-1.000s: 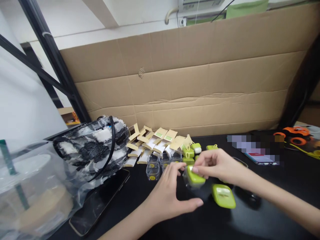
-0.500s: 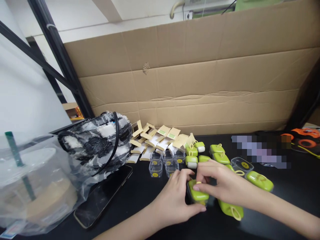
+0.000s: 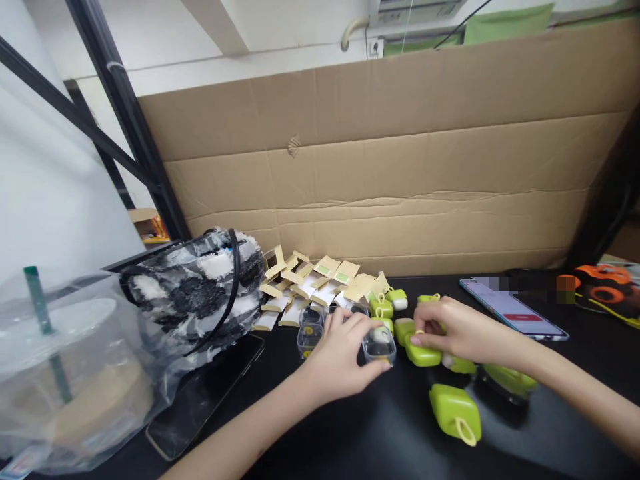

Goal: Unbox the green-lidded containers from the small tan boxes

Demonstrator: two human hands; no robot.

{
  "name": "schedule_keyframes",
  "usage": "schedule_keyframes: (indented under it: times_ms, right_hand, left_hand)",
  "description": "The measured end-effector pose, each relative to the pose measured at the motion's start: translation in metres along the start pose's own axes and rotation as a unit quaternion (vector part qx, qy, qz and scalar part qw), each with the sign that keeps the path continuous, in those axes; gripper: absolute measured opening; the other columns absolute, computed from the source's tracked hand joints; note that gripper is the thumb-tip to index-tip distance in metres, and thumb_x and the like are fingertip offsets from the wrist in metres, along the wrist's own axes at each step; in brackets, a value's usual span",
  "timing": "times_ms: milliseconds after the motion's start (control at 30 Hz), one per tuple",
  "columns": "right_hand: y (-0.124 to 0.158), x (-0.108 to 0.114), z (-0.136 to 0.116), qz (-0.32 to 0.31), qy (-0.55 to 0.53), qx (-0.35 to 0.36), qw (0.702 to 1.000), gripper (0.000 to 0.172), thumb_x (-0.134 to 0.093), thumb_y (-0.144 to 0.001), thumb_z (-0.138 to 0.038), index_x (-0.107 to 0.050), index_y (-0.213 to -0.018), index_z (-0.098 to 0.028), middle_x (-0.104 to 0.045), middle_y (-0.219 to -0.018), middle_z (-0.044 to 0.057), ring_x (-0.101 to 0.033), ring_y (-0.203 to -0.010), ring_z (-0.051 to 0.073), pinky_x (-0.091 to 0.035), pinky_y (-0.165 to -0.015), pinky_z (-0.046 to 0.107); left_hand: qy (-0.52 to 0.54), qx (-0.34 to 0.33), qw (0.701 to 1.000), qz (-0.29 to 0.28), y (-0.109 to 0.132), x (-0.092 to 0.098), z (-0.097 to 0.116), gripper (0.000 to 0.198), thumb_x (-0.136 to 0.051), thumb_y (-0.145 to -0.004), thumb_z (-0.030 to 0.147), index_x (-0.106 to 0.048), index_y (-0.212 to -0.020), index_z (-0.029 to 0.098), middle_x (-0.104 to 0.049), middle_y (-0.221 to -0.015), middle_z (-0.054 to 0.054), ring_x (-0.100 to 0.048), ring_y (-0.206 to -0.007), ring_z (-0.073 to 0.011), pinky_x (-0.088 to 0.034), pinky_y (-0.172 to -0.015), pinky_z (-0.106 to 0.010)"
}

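In the head view my left hand [image 3: 340, 353] curves round a small clear plastic box [image 3: 379, 348], thumb on its near side and index finger at its far side. My right hand [image 3: 440, 327] is closed in a pinch on the top of a green case with a yellow loop [image 3: 423, 355], just right of the box. Other green cases lie around it, one with its yellow loop toward me [image 3: 455, 413] and one on a clear box [image 3: 510, 381]. More clear boxes [image 3: 309, 340] stand behind my left hand, partly hidden by it.
Opened small cartons [image 3: 300, 287] are piled against the cardboard panel [image 3: 380, 160]. To the left are a fluffy black-and-white bag [image 3: 200, 280], a dark phone [image 3: 205, 400] and a bagged drink cup [image 3: 85, 373]. A lit phone [image 3: 515, 310] and an orange toy [image 3: 600, 283] lie right.
The green case has come out of the clear box. My right hand has moved it right and slightly up, while my left hand has shifted the box left and away toward the other boxes.
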State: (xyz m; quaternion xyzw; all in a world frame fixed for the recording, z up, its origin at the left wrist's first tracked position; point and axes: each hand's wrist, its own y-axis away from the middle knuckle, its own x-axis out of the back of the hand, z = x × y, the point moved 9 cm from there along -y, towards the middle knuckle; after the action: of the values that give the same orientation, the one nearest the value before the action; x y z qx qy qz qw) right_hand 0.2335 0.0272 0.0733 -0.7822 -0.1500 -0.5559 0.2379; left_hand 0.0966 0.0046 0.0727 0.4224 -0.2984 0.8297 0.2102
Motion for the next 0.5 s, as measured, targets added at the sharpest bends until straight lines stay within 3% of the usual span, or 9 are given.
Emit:
schedule_keyframes:
  times_ms: [233,367,500]
  right_hand:
    - [0.004,-0.007,-0.01,-0.025,0.028,0.015,0.999,0.017,-0.061,-0.081,-0.025,-0.056,-0.066,-0.02,-0.061,-0.064,-0.002,-0.056,-0.063,0.017,-0.038,-0.073,0.034]
    - [0.006,-0.009,-0.014,-0.03,0.028,0.014,0.999,0.015,-0.063,-0.081,-0.022,-0.057,-0.067,-0.02,-0.062,-0.067,-0.002,-0.057,-0.067,0.017,-0.039,-0.075,0.034]
    - [0.009,0.003,-0.012,-0.033,0.012,0.008,0.999,0.014,-0.06,-0.084,-0.031,-0.062,-0.074,-0.021,-0.066,-0.071,-0.001,-0.059,-0.069,0.019,-0.041,-0.072,0.034]
  left_hand:
    - [-0.057,0.002,0.998,-0.008,-0.009,0.001,-0.017,0.047,-0.071,-0.075,0.036,-0.059,-0.117,0.021,-0.062,-0.112,-0.005,-0.042,-0.109,-0.029,-0.031,-0.1,-0.047]
    - [-0.092,0.016,0.995,-0.023,-0.006,0.002,-0.025,0.045,-0.071,-0.075,0.034,-0.059,-0.116,0.021,-0.062,-0.112,-0.005,-0.043,-0.108,-0.0289,-0.033,-0.099,-0.046]
    - [-0.11,0.029,0.993,-0.026,-0.007,-0.001,-0.037,0.046,-0.069,-0.076,0.034,-0.058,-0.119,0.021,-0.055,-0.123,-0.007,-0.041,-0.114,-0.0305,-0.031,-0.102,-0.05]
